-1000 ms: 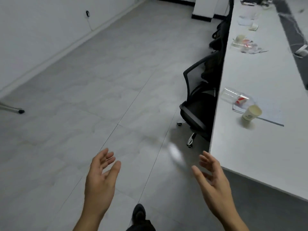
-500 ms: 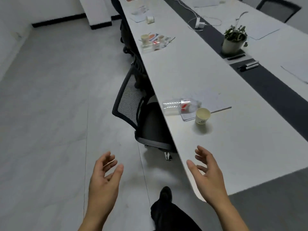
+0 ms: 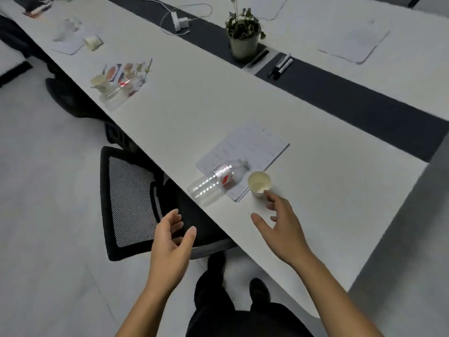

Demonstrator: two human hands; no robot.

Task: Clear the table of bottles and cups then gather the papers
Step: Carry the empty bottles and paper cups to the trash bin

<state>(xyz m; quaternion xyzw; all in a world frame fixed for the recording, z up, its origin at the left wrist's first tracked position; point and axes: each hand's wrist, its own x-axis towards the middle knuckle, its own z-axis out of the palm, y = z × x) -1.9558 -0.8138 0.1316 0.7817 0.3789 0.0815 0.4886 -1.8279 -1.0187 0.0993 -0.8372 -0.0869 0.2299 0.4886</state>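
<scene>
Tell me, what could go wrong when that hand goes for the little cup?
1. The right hand is open, with a fingertip right beside the upright paper cup. A clumsy nudge might tip it onto the papers. Whether it holds any drink is unclear.
2. The clear bottle lies on its side near the edge of the table, so a bump could roll it off toward the chair.

Both arms out in front of us here, bare left forearm [image 3: 145, 307] and bare right forearm [image 3: 332, 295] angled forward. Our bare left hand [image 3: 171, 242] sits lower and closer in, palm turned to the right, fingers [image 3: 173, 218] loosely curved, thumb apart, nothing in it. Our bare right hand [image 3: 281, 227] is further forward, palm down-ish, fingers [image 3: 269, 198] spread and relaxed, index finger leading, also holding nothing.
</scene>
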